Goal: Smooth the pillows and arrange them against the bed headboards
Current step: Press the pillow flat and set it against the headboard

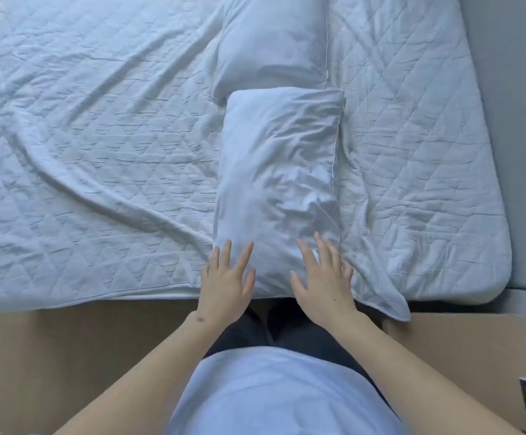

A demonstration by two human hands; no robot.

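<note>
Quilted white bedding is spread over the mattress, rumpled to the left of the near pillow. That pillow is laid lengthwise across the bed, its far end touching a second pillow beyond it; neither is yet set against a headboard. On its near end the left hand and right hand are pressed flat, fingers extended and spread, nothing gripped, apparently so creases can be smoothed out.
</note>
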